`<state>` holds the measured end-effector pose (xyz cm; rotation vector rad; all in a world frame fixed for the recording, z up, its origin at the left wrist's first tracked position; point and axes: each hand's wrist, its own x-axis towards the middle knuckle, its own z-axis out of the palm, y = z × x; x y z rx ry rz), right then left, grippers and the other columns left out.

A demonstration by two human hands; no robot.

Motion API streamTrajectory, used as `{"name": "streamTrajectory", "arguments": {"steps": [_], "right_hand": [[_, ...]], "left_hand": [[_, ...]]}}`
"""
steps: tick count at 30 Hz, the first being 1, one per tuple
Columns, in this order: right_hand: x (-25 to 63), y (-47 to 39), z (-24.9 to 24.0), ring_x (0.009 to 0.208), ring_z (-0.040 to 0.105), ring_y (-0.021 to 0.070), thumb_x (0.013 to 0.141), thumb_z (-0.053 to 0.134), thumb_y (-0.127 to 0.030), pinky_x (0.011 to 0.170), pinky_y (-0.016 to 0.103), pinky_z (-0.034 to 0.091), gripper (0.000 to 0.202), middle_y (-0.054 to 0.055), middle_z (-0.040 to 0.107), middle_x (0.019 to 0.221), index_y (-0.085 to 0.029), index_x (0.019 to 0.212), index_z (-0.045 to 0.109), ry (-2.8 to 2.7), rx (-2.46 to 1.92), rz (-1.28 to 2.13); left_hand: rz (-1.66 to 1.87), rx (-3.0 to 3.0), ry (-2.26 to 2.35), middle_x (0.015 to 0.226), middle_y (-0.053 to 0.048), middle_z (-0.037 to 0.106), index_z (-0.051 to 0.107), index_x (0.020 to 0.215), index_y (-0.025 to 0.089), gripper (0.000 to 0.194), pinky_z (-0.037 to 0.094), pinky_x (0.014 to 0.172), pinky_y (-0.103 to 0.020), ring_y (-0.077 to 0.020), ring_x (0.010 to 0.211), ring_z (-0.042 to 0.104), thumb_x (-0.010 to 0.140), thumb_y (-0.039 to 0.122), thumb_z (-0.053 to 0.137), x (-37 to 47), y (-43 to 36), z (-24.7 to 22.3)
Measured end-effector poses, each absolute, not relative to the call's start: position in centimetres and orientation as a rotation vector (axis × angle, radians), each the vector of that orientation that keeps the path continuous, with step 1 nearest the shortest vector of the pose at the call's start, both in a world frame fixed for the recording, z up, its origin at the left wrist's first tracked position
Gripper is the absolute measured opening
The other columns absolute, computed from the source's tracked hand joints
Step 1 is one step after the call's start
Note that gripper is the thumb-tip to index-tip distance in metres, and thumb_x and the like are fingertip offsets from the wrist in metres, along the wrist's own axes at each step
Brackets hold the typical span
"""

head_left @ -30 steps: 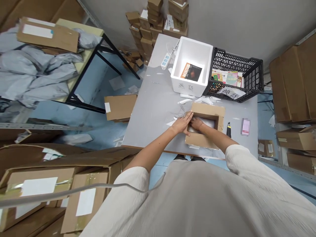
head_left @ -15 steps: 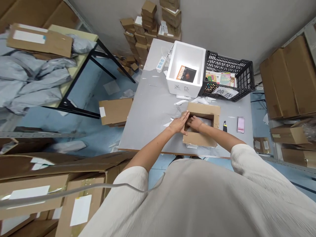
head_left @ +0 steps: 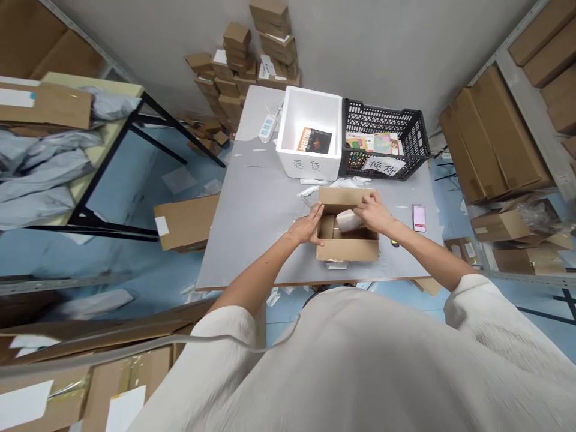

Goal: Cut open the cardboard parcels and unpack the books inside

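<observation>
An open cardboard box (head_left: 347,250) stands near the front of the grey table (head_left: 252,222), its flaps spread. My left hand (head_left: 308,227) grips the box's left side, thumb and fingers at the rim. Over the box's right side, my right hand (head_left: 374,213) is closed on the end of a whitish, wrapped-looking packet (head_left: 348,221). That packet lies tilted in the box opening; what is inside it I cannot tell. Partly hidden under my right forearm is a box cutter (head_left: 395,243). A phone (head_left: 418,218) with a lit pinkish screen lies farther right.
Behind the box stand a white foam bin (head_left: 310,169) with a dark book inside and a black plastic crate (head_left: 416,141) holding colourful booklets. Paper scraps and a power strip (head_left: 267,128) lie on the table. Boxes (head_left: 274,51) are stacked against the wall.
My right hand has risen from inside the box to its right rim, bringing the whitish packet into view. My left hand still holds the box's left side. The view has shifted.
</observation>
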<state>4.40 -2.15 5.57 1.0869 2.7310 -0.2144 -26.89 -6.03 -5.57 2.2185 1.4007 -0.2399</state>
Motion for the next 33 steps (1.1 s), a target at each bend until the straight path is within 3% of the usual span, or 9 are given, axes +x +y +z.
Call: {"name": "streamTrajectory", "arguments": {"steps": [3,7,10,13,18,21,24,28,33], "right_hand": [[7.2,-1.9,8.7,0.121,0.059,0.0401,0.110,0.057,-0.029,0.112,0.057,0.039,0.036,0.020,0.080,0.119,-0.018,0.134,0.081,2.861,1.316,-0.230],[11.5,-1.8,12.3,0.110,0.067,0.0358,0.114,0.057,-0.050,0.098,0.048,0.053,0.040,0.015,0.079,0.115,-0.021,0.129,0.080,3.166,1.733,-0.374],[15.4,-1.8,14.1,0.105,0.071,0.0319,0.111,0.062,-0.064,0.093,0.044,0.058,0.047,0.010,0.079,0.110,-0.022,0.121,0.080,3.299,2.084,-0.541],[19.6,-1.4,13.8,0.100,0.072,0.0277,0.106,0.068,-0.068,0.089,0.040,0.059,0.049,0.006,0.077,0.103,-0.021,0.115,0.079,3.257,2.475,-0.670],[23.7,-1.3,6.7,0.100,0.072,0.0253,0.096,0.077,-0.068,0.085,0.036,0.062,0.049,0.003,0.076,0.097,-0.020,0.104,0.075,2.839,3.120,-1.132],[23.5,-2.7,0.2,0.095,0.072,0.0244,0.084,0.085,-0.060,0.083,0.036,0.064,0.045,0.004,0.077,0.091,-0.019,0.098,0.073,2.198,3.477,-1.650],[22.5,-5.0,-5.4,0.092,0.074,0.0230,0.078,0.086,-0.046,0.082,0.035,0.066,0.034,0.002,0.077,0.086,-0.020,0.094,0.073,1.408,3.746,-1.942],[21.1,-7.7,-10.4,0.089,0.076,0.0228,0.077,0.086,-0.036,0.079,0.035,0.069,0.027,0.002,0.076,0.083,-0.022,0.093,0.069,0.571,3.813,-2.081],[18.4,-9.2,-13.9,0.092,0.076,0.0234,0.080,0.089,-0.038,0.076,0.034,0.068,0.035,0.001,0.072,0.085,-0.027,0.092,0.058,0.440,3.568,-2.236]], "left_hand": [[-0.211,2.249,1.391,0.192,-0.030,-0.013,-0.021,0.185,0.021,0.165,0.054,0.116,-0.047,-0.0494,0.153,0.063,0.079,0.071,0.095,-27.1,-5.9,-6.0],[-0.220,2.227,1.410,0.194,-0.025,-0.010,-0.016,0.187,0.026,0.161,0.054,0.118,-0.049,-0.0499,0.152,0.063,0.079,0.072,0.094,-27.4,-5.8,-6.2],[-0.226,2.206,1.444,0.195,-0.024,-0.009,-0.011,0.188,0.027,0.158,0.053,0.120,-0.051,-0.0510,0.152,0.063,0.079,0.072,0.095,-27.5,-6.0,-6.2],[-0.210,2.193,1.472,0.195,-0.024,-0.006,-0.004,0.189,0.027,0.156,0.053,0.120,-0.052,-0.0516,0.152,0.062,0.078,0.070,0.096,-27.7,-6.3,-6.1],[-0.158,2.173,1.505,0.196,-0.024,0.002,0.007,0.190,0.027,0.153,0.055,0.118,-0.051,-0.0503,0.150,0.064,0.074,0.069,0.098,-27.8,-6.5,-6.3],[-0.125,2.135,1.568,0.195,-0.026,0.007,0.013,0.189,0.023,0.151,0.055,0.116,-0.054,-0.0529,0.151,0.062,0.073,0.073,0.096,-27.8,-6.9,-6.1],[-0.098,2.091,1.671,0.193,-0.030,0.013,0.019,0.188,0.019,0.144,0.053,0.118,-0.059,-0.0567,0.154,0.057,0.077,0.077,0.091,-27.6,-7.9,-5.5],[-0.014,2.097,1.788,0.190,-0.029,0.024,0.031,0.184,0.023,0.118,0.041,0.126,-0.068,-0.0565,0.161,0.047,0.090,0.077,0.078,-26.6,-9.5,-4.0],[0.111,2.093,1.850,0.189,-0.026,0.030,0.039,0.182,0.024,0.083,0.029,0.132,-0.073,-0.0507,0.168,0.040,0.108,0.059,0.054,-24.9,-10.8,-2.4]]}}
